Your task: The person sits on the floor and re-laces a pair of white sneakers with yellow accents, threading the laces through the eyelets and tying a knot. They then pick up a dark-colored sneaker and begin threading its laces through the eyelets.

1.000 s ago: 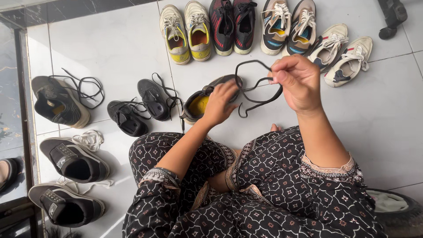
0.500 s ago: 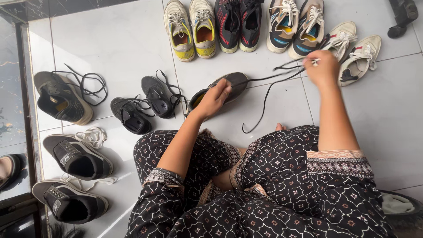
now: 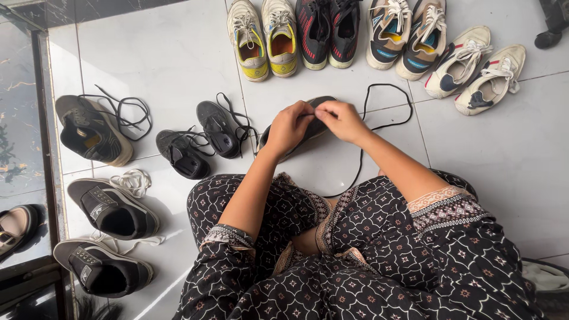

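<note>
I sit on a white tiled floor [image 3: 510,154] with a dark grey shoe [image 3: 323,104] in front of my knees. My left hand [image 3: 288,126] grips the shoe's upper and covers most of it. My right hand [image 3: 341,120] is beside the left one on the shoe and pinches its black lace [image 3: 385,106]. That lace loops out to the right over the tile, then trails back toward my leg.
Several pairs of sneakers [image 3: 379,35] line the far side. Two small black shoes [image 3: 201,139] with loose laces lie left of my hands. Further left are a dark shoe [image 3: 89,130] and two black slip-ons [image 3: 109,207]. A glass panel [image 3: 24,118] borders the left.
My right hand, stretched far right pulling the lace taut half a second ago, has come back to the shoe beside my left hand. The lace now lies slack in a loop.
</note>
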